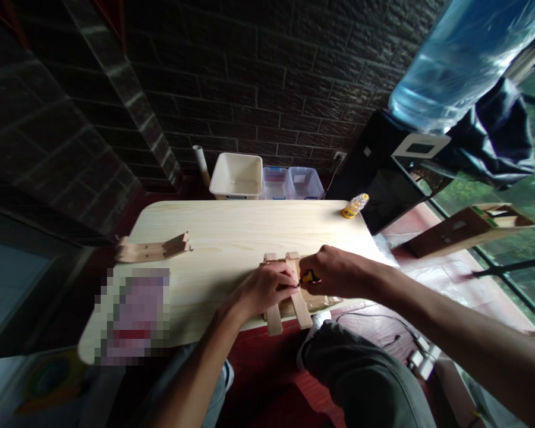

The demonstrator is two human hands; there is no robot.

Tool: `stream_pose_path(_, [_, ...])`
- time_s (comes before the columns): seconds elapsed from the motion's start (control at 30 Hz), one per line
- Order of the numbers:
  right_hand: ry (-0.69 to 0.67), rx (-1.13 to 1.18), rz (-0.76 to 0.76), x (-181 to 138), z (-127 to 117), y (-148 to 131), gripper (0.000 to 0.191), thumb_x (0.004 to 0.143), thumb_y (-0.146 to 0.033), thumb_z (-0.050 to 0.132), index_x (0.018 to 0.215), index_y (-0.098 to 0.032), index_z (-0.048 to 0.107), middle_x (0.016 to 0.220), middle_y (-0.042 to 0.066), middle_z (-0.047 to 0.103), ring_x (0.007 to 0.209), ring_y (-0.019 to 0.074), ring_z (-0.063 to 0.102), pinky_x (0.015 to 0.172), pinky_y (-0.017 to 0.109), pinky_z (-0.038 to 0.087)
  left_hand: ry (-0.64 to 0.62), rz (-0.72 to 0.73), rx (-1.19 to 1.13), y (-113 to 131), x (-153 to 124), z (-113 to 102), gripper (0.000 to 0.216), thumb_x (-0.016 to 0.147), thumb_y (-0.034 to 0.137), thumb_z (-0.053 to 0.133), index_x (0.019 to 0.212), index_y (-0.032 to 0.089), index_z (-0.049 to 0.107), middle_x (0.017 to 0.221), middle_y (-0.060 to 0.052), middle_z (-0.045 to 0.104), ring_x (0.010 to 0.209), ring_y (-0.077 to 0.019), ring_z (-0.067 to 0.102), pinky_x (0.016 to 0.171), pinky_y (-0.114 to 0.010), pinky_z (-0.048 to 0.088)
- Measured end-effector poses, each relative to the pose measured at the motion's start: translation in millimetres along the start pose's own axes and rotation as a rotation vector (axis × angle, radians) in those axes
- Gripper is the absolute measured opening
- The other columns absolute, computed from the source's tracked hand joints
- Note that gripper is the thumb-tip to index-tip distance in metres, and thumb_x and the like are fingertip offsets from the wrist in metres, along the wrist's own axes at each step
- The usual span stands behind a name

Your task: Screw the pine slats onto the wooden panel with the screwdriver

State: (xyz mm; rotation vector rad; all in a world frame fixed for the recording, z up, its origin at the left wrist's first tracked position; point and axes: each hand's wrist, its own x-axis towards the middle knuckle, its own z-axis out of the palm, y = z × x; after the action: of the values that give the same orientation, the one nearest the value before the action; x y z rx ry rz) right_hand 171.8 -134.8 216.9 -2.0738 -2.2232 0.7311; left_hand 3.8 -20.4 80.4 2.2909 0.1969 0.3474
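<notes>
My right hand [332, 271] is wrapped around the yellow-and-black handle of a screwdriver [311, 277], whose tip points left. Fingers pinched together, my left hand [265, 290] meets that tip over the wooden slats; what it grips is too small to make out. Beneath my hands, a left wooden slat [274, 321] and a right wooden slat [302, 313] stick out past the table's near edge. They rest on a brown sheet [316, 302] with shiny clear wrapping at its right end.
On the pale table [232, 229], a curved wooden piece [156, 249] lies at left and a yellow-capped bottle [355, 205] stands at the far right corner. A white bin [236, 175] and clear tubs [304, 181] sit behind. A power strip [423, 359] lies at lower right.
</notes>
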Motion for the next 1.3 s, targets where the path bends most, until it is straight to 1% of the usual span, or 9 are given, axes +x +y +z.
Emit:
stream_pose_path(0.2, [-0.013, 0.018, -0.007, -1, -2, 1, 0.009, 0.086, -0.013, 0.074, 0.093, -0.017, 0.076, 0.079, 0.003, 0.077, 0.065, 0.0125, 0.065, 0.059, 0.022, 0.037, 0.003, 0.006, 0.027, -1, 0, 1, 0.007, 0.090, 0.018, 0.080, 0.086, 0.024, 0.080, 0.101, 0.002, 0.079, 0.086, -0.0146, 0.072, 0.082, -0.025, 0.053])
stream_pose_path(0.43, [-0.025, -0.060, -0.008, 3, 0, -4, 0.005, 0.089, -0.015, 0.073, 0.093, -0.015, 0.077, 0.077, 0.004, 0.076, 0.064, 0.0130, 0.064, 0.059, 0.023, 0.037, -0.014, 0.038, 0.076, -4, 1, 1, 0.010, 0.091, 0.021, 0.080, 0.081, 0.024, 0.080, 0.098, 0.002, 0.077, 0.084, -0.0150, 0.071, 0.083, -0.026, 0.052])
stream_pose_path(0.6, [-0.019, -0.057, -0.013, 5, 1, -5, 0.007, 0.088, -0.012, 0.074, 0.094, -0.014, 0.078, 0.077, 0.004, 0.076, 0.065, 0.0128, 0.064, 0.060, 0.023, 0.038, -0.013, 0.042, 0.078, -2, 2, 0, 0.013, 0.090, 0.018, 0.081, 0.077, 0.022, 0.078, 0.094, 0.001, 0.076, 0.080, -0.0142, 0.069, 0.083, -0.027, 0.052])
stream_pose_path(0.77, [-0.033, -0.046, 0.006, 5, 1, -6, 0.008, 0.087, -0.011, 0.075, 0.093, -0.014, 0.078, 0.077, 0.003, 0.075, 0.063, 0.0119, 0.062, 0.059, 0.022, 0.038, -0.013, 0.041, 0.081, -3, 2, 2, 0.014, 0.089, 0.016, 0.080, 0.077, 0.022, 0.077, 0.093, 0.001, 0.075, 0.080, -0.0144, 0.069, 0.084, -0.027, 0.053])
stream_pose_path(0.93, [-0.049, -0.033, 0.002, 7, 1, -5, 0.009, 0.087, -0.012, 0.075, 0.095, -0.014, 0.079, 0.077, 0.003, 0.075, 0.063, 0.0118, 0.062, 0.058, 0.023, 0.036, -0.026, 0.046, 0.086, -5, 3, 2, 0.014, 0.090, 0.019, 0.080, 0.076, 0.022, 0.078, 0.092, 0.000, 0.075, 0.080, -0.0147, 0.069, 0.083, -0.028, 0.054])
stream_pose_path(1.13, [-0.050, -0.083, -0.005, 10, 1, -5, 0.011, 0.086, -0.011, 0.076, 0.096, -0.015, 0.080, 0.076, 0.003, 0.074, 0.063, 0.0117, 0.060, 0.056, 0.023, 0.033, -0.029, 0.048, 0.088, -3, 4, 2, 0.023, 0.088, 0.015, 0.081, 0.067, 0.020, 0.073, 0.085, 0.001, 0.071, 0.080, -0.0151, 0.068, 0.085, -0.029, 0.052])
stream_pose_path(1.3, [-0.062, -0.091, 0.008, 11, 1, -5, 0.012, 0.087, -0.013, 0.076, 0.097, -0.015, 0.080, 0.078, 0.004, 0.076, 0.064, 0.0124, 0.061, 0.056, 0.023, 0.033, -0.032, 0.045, 0.085, -4, 4, 2, 0.026, 0.088, 0.015, 0.081, 0.065, 0.020, 0.069, 0.085, 0.001, 0.071, 0.080, -0.0154, 0.068, 0.084, -0.028, 0.051])
